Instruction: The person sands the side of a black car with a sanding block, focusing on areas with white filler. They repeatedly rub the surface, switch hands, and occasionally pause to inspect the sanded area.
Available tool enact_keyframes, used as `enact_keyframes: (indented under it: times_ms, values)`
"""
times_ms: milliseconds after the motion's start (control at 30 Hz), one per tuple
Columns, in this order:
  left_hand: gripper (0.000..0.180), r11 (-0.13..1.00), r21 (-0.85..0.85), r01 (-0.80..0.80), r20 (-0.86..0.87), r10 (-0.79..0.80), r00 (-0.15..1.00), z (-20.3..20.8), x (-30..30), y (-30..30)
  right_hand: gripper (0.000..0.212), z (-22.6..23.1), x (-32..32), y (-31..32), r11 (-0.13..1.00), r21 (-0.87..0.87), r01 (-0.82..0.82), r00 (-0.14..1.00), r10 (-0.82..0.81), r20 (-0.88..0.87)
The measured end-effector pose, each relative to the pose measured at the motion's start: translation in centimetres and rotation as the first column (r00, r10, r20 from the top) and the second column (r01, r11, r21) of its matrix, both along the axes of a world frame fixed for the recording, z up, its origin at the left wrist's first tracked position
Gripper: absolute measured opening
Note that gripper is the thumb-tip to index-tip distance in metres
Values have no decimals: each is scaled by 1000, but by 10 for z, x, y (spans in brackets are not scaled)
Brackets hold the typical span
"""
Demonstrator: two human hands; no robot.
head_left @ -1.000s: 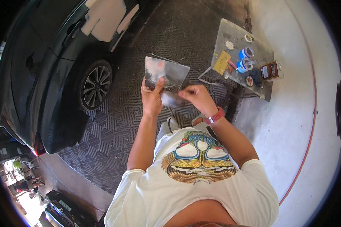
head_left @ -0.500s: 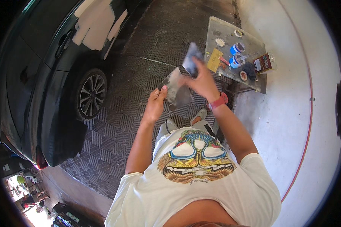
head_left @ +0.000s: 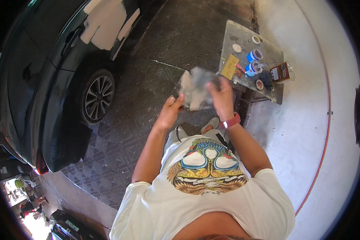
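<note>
From my remote seat I see the flat plate (head_left: 185,86) out in front of the shirt, above the dark patterned floor (head_left: 116,156). The left hand (head_left: 169,113) is closed on its near-left edge, thumb on the upper face. The right hand (head_left: 223,96) holds a grey blade (head_left: 203,78) over the plate — too blurred for me to tell whether they touch or exactly where the fingers sit.

I judge the plate light and stiff, not fragile, though its pale smeared face could be slippery. I'd take it by a bare edge or corner, thumb above, fingers beneath. The blade looks thin, perhaps springy; I'd pinch its back edge.
</note>
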State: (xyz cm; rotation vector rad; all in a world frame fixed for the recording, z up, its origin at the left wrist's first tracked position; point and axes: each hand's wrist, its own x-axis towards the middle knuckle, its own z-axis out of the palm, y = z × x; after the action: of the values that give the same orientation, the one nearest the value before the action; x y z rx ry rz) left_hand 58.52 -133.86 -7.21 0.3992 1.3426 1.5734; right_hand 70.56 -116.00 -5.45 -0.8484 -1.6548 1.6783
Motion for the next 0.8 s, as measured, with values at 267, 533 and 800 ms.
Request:
enact_keyframes:
  times_ms: [267, 533, 800]
  values:
    - [50, 986, -155, 65, -128, -85, 988, -7, 9, 5, 45, -6, -2, 25, 877, 424, -224, 950, 99, 296]
    - [28, 952, 60, -299, 186, 284, 941, 2, -11, -12, 36, 11, 18, 62, 959, -249, -135, 991, 135, -18]
    - [36, 941, 8, -339, -353, 320, 879, -22, -16, 43, 33, 68, 25, -10, 479, 854, -203, 979, 85, 186]
